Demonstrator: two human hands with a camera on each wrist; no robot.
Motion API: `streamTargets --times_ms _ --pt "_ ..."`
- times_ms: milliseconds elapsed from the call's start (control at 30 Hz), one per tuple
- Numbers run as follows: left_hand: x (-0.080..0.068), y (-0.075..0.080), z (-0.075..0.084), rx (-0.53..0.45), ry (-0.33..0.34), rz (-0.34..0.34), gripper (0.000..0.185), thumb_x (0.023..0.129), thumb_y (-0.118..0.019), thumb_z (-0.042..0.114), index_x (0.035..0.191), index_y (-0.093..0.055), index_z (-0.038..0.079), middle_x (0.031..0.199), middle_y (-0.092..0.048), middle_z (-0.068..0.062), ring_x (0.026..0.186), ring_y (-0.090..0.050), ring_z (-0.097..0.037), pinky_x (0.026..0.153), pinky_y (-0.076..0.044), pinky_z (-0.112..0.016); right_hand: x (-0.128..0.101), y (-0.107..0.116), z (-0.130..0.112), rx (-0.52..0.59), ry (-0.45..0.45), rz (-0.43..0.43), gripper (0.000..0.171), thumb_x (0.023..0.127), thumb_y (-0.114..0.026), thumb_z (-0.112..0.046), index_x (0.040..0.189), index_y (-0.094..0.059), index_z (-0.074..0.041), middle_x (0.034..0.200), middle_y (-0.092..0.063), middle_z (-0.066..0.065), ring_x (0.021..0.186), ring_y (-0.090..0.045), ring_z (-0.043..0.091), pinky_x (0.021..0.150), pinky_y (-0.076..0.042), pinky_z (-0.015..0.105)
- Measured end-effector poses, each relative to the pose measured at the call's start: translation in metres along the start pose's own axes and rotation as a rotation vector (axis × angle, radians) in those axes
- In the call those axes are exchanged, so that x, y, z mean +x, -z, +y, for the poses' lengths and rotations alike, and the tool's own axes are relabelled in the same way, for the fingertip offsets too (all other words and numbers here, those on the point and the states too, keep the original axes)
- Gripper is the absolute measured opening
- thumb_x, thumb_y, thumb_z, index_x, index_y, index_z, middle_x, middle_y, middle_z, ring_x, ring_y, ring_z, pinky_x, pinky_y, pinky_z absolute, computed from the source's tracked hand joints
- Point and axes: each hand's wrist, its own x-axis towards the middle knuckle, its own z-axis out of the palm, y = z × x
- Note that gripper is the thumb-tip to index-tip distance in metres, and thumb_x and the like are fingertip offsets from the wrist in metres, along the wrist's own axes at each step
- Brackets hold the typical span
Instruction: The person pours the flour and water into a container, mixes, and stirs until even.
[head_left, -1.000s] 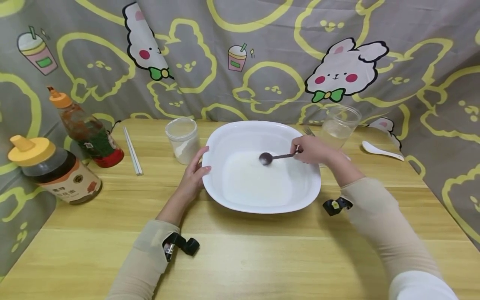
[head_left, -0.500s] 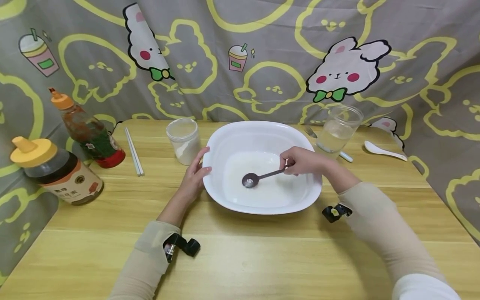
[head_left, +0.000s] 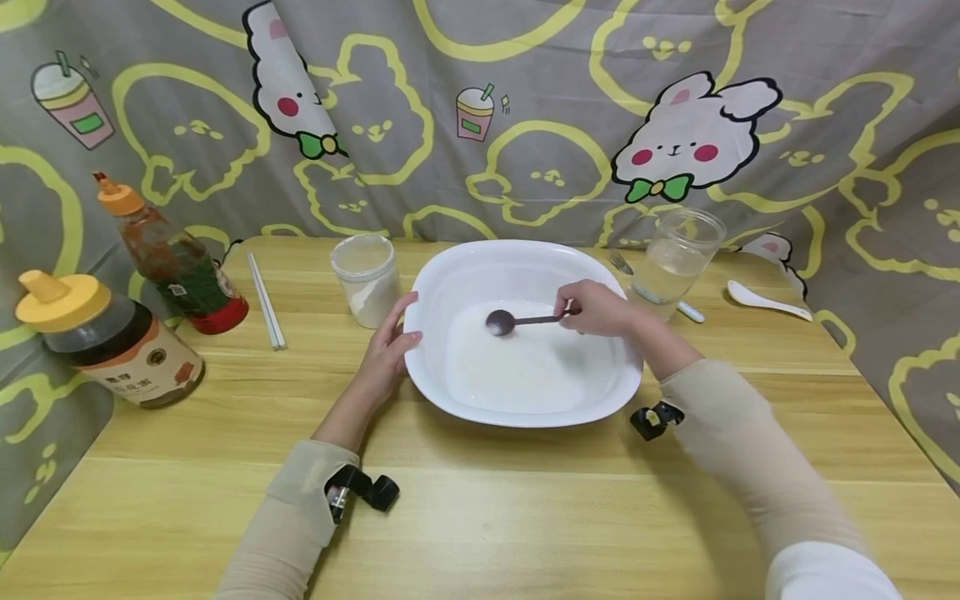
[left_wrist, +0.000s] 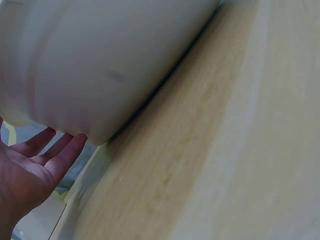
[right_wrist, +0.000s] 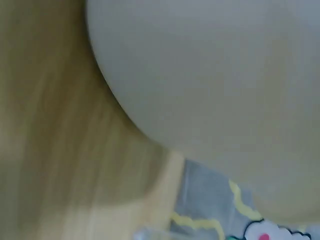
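A dark brown spoon (head_left: 525, 320) is pinched by its handle in my right hand (head_left: 596, 308), which reaches over the basin's right side. Its bowl is low inside a white oval basin (head_left: 517, 252), at the milky white liquid (head_left: 517, 375) covering the bottom. My left hand (head_left: 386, 350) holds the basin's left rim with the thumb on top. In the left wrist view, the fingers of the left hand (left_wrist: 30, 175) touch the outer wall of the basin (left_wrist: 110, 60) from below. Only the outside of the basin (right_wrist: 200, 90) fills most of the right wrist view; the right hand is hidden there.
Behind the left hand stands a jar of white powder (head_left: 367, 283). A glass jar of clear liquid (head_left: 675, 258), a fork (head_left: 621, 262) and a white spoon (head_left: 768, 300) lie right. Chopsticks (head_left: 266, 302), a red sauce bottle (head_left: 176, 258) and a yellow-capped bottle (head_left: 112, 342) are left.
My right hand has moved left with the spoon; its bowl dipped toward the near side, then moved back toward the middle. The left hand and basin have stayed in place.
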Motion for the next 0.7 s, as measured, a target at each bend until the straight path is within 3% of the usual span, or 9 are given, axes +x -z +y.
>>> streamTargets --times_ms 167,400,533,700 --pt "0.000 0.000 0.001 0.001 -0.003 -0.003 0.058 0.080 -0.046 0.005 0.134 -0.028 0.015 0.126 -0.036 -0.017 0.103 -0.042 -0.036 0.070 -0.050 -0.037 0.003 -0.010 -0.003 0.123 0.041 -0.095 0.005 0.078 -0.055 0.002 0.083 -0.057 0.003 0.054 -0.050 0.006 0.048 -0.040 0.012 0.046 -0.032 0.023" --pt "0.000 0.001 0.000 0.004 0.000 -0.001 0.058 0.080 -0.046 0.006 0.134 -0.029 0.016 0.124 -0.037 -0.018 0.099 -0.044 -0.033 0.068 -0.050 -0.036 -0.020 0.014 -0.007 0.037 0.067 -0.247 0.009 0.074 -0.053 0.005 0.076 -0.058 -0.003 0.054 -0.047 0.001 0.048 -0.039 0.011 0.045 -0.032 0.022" --pt "0.000 0.001 0.000 0.002 0.000 -0.002 0.058 0.080 -0.046 0.006 0.134 -0.029 0.016 0.124 -0.037 -0.018 0.099 -0.044 -0.033 0.068 -0.050 -0.035 -0.034 0.033 -0.007 -0.104 0.013 -0.207 0.011 0.070 -0.052 0.007 0.072 -0.057 -0.003 0.059 -0.048 0.001 0.052 -0.041 0.012 0.045 -0.033 0.023" --pt "0.000 0.001 0.000 -0.005 0.001 -0.006 0.057 0.080 -0.046 0.006 0.134 -0.029 0.016 0.125 -0.036 -0.018 0.099 -0.045 -0.030 0.068 -0.050 -0.031 -0.033 0.042 -0.003 -0.209 -0.016 -0.081 0.011 0.070 -0.053 0.006 0.071 -0.057 -0.004 0.063 -0.051 0.002 0.056 -0.042 0.016 0.048 -0.035 0.026"
